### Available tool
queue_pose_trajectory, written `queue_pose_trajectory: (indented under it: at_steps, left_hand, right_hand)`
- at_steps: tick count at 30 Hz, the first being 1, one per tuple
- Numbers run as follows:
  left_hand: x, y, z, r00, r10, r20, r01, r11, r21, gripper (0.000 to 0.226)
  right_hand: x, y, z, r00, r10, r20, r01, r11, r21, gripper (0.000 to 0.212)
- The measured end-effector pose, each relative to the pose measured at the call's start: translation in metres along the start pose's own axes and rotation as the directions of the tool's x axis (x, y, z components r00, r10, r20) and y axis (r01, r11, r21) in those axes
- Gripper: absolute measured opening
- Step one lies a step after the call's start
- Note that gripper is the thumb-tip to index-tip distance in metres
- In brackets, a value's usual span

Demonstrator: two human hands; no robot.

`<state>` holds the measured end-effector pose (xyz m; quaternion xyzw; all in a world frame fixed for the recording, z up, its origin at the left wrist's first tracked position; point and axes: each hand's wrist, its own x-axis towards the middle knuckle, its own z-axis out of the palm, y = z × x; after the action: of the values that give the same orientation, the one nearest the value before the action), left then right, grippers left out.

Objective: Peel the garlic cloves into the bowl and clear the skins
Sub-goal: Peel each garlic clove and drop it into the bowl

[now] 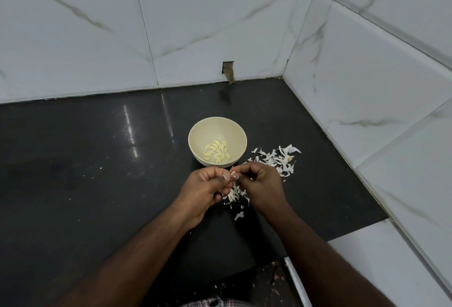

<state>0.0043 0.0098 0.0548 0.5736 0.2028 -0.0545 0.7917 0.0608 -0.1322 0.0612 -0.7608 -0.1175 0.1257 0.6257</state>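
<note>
bowl [195, 133] – peeled cloves [217, 151] inside | left hand [208, 189], right hand [263, 185] – fingers pinching one garlic clove [233, 176]

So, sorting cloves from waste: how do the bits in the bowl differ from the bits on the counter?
The peeled cloves are plump, curved and pale yellow; the skins are thin, ragged white flakes. The cloves sit gathered inside the bowl; the skins lie scattered on the black counter, right of the bowl and under the hands. Both are garlic.

Home kitchen corner, black stone counter [97, 160], marble-look wall tiles [85, 32], garlic bowl [195, 135]
</note>
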Motion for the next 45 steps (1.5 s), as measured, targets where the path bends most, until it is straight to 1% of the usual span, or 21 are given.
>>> queue_pose_trajectory:
  at_steps: [4,8,11,13,15,16,20,21,22,23,26,28,29,31,33,36,38,40,41,43,45]
  left_hand:
    - [-0.001,0.001,0.004,0.998,0.045,-0.048,-0.045,0.999,0.018,0.014]
    - [-0.002,0.003,0.003,0.998,-0.002,-0.066,0.006,0.998,0.059,0.016]
    - [-0.002,0.004,0.002,0.988,0.117,-0.099,-0.092,0.970,0.225,0.013]
    - [-0.001,0.002,0.000,0.964,0.243,-0.110,-0.173,0.885,0.433,0.013]
    - [-0.001,0.000,-0.002,0.935,0.346,-0.077,-0.222,0.742,0.633,0.015]
    - [-0.002,0.000,-0.003,0.921,0.388,-0.047,-0.250,0.678,0.691,0.015]
    - [-0.008,0.000,-0.005,0.823,0.552,0.131,-0.432,0.460,0.776,0.014]
    - [-0.008,-0.001,-0.006,0.813,0.562,0.152,-0.448,0.437,0.780,0.014]
    - [-0.007,-0.002,-0.006,0.826,0.546,0.141,-0.433,0.455,0.779,0.014]
    - [-0.005,-0.002,-0.006,0.859,0.503,0.097,-0.387,0.513,0.766,0.015]
    - [0.000,-0.004,-0.004,0.958,0.285,-0.038,-0.203,0.765,0.612,0.017]
    - [0.001,-0.002,-0.003,0.991,0.135,-0.022,-0.112,0.892,0.438,0.019]
    - [0.001,-0.001,-0.003,0.997,0.075,0.000,-0.069,0.925,0.374,0.020]
    - [0.000,0.002,-0.003,0.999,-0.029,0.031,0.019,0.961,0.277,0.021]
    - [-0.001,0.004,-0.003,0.991,-0.124,0.041,0.115,0.977,0.179,0.020]
    - [0.000,0.006,-0.003,0.970,-0.239,0.043,0.235,0.968,0.088,0.022]
    - [0.000,0.008,-0.003,0.955,-0.293,0.042,0.291,0.956,0.047,0.024]
    - [-0.001,0.007,-0.003,0.952,-0.303,0.036,0.302,0.953,0.035,0.024]
    - [-0.001,0.007,-0.002,0.961,-0.276,0.023,0.275,0.960,0.056,0.024]
    - [-0.001,0.004,-0.001,0.991,-0.131,-0.026,0.133,0.970,0.205,0.026]
    - [-0.001,0.002,0.001,0.996,0.059,-0.069,-0.027,0.917,0.397,0.027]
  right_hand:
    - [0.000,0.000,0.002,0.999,0.038,-0.022,-0.036,0.997,0.070,0.010]
    - [0.001,0.003,-0.001,1.000,0.010,-0.018,-0.011,1.000,-0.024,0.015]
    - [0.003,0.003,-0.003,1.000,0.027,0.015,-0.025,0.998,-0.066,0.015]
    - [0.003,0.000,-0.005,0.993,0.107,0.053,-0.106,0.994,-0.022,0.011]
    - [0.002,-0.002,-0.005,0.978,0.193,0.085,-0.196,0.980,0.037,0.010]
    - [0.002,-0.002,-0.006,0.967,0.234,0.100,-0.241,0.969,0.064,0.009]
    - [0.002,-0.004,-0.009,0.900,0.393,0.186,-0.421,0.896,0.143,0.007]
    - [0.002,-0.003,-0.009,0.891,0.408,0.200,-0.439,0.886,0.151,0.008]
    - [0.001,-0.001,-0.009,0.897,0.394,0.198,-0.425,0.892,0.152,0.009]
    - [0.001,0.000,-0.008,0.920,0.349,0.179,-0.375,0.917,0.136,0.010]
    - [0.000,0.005,-0.006,0.987,0.128,0.093,-0.129,0.992,0.008,0.011]
    - [0.000,0.008,-0.005,0.996,0.038,0.078,-0.034,0.998,-0.044,0.016]
    - [0.000,0.010,-0.005,0.997,-0.001,0.077,0.007,0.997,-0.073,0.020]
    - [0.001,0.015,-0.006,0.992,-0.104,0.076,0.115,0.980,-0.162,0.027]
    - [0.002,0.018,-0.008,0.964,-0.246,0.104,0.265,0.928,-0.262,0.025]
    - [0.004,0.021,-0.011,0.852,-0.486,0.195,0.523,0.764,-0.379,0.016]
    - [0.007,0.022,-0.014,0.800,-0.550,0.239,0.595,0.675,-0.438,0.014]
    - [0.008,0.024,-0.016,0.778,-0.564,0.278,0.621,0.621,-0.478,0.014]
    - [0.008,0.023,-0.017,0.782,-0.550,0.294,0.618,0.617,-0.487,0.013]
    - [0.005,0.018,-0.014,0.850,-0.449,0.276,0.526,0.689,-0.499,0.009]
    - [0.003,0.013,-0.010,0.948,-0.254,0.193,0.318,0.810,-0.492,0.011]
